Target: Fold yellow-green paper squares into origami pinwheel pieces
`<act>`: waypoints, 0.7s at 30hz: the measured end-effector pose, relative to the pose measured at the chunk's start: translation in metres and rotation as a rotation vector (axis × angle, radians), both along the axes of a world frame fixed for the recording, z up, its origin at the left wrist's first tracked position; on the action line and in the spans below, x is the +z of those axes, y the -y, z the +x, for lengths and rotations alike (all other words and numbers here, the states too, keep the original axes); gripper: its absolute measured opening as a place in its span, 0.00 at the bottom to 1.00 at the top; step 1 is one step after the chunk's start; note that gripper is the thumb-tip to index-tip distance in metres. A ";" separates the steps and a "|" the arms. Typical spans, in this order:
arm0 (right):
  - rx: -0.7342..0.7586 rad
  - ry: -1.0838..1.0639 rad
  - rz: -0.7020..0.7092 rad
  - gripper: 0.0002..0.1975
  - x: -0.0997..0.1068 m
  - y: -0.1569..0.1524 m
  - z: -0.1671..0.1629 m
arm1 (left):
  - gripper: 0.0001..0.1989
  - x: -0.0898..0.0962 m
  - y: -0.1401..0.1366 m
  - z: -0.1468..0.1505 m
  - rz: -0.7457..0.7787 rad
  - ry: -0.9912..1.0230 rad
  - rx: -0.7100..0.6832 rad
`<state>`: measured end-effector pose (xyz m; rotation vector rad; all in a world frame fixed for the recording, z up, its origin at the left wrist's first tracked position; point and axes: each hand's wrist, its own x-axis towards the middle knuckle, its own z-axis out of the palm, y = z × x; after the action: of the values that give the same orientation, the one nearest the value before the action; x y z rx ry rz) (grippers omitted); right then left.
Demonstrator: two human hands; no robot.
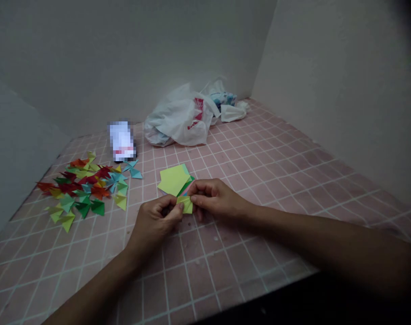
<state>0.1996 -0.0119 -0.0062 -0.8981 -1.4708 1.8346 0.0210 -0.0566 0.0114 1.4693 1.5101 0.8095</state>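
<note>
A small folded piece of yellow origami paper (185,205) is pinched between my two hands, just above the tiled surface. My left hand (160,214) grips its left edge between thumb and fingers. On the other side, my right hand (214,198) closes on the right edge, its fingertips partly hiding the paper. Right behind the hands lies a loose stack of coloured paper sheets (173,179), yellow on top, with green, pink and blue edges peeking out. To the left spreads a pile of folded paper pieces (97,207) in red, orange, yellow, green and light blue.
A phone with a blurred screen (122,140) stands behind the folded pile. Farther back are a crumpled white plastic bag (178,117) with red print and a blue-and-white bundle (224,99). Walls (327,90) enclose the pink tiled surface (259,176) at the back and sides.
</note>
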 end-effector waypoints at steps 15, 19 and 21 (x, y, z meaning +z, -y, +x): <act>-0.061 0.003 0.077 0.10 0.000 0.005 0.000 | 0.13 -0.003 -0.002 0.000 -0.072 0.222 -0.020; -0.082 -0.017 0.108 0.10 0.000 0.008 0.000 | 0.14 -0.004 -0.002 0.000 -0.111 0.285 -0.038; -0.085 -0.015 0.113 0.10 0.000 0.008 0.000 | 0.13 -0.004 -0.002 -0.001 -0.107 0.311 -0.046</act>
<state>0.1998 -0.0202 -0.0059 -0.8762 -1.4889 1.6763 0.0197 -0.0545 0.0071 1.2311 1.2617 0.8715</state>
